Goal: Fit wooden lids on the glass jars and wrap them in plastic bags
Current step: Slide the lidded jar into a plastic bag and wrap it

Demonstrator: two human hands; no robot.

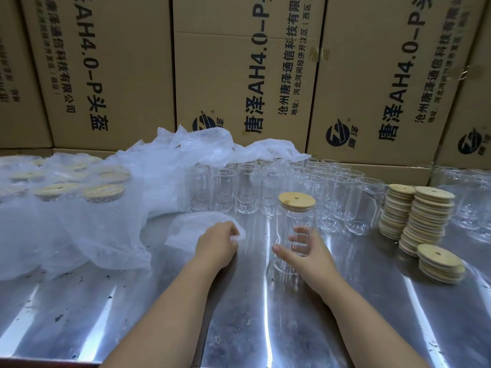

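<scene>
Left hand pinches a bag left of the jar; the spread right hand should steady it before bagging.

1. The near table is bare from side to side.
2. Left: wrapped jars heaped, a bag at their edge.
3. Middle: a lidded jar stands alone.
4. Behind: open jars in tight rows before boxes.
5. Right: lid stacks, with bare table between them and the lidded jar.
</scene>
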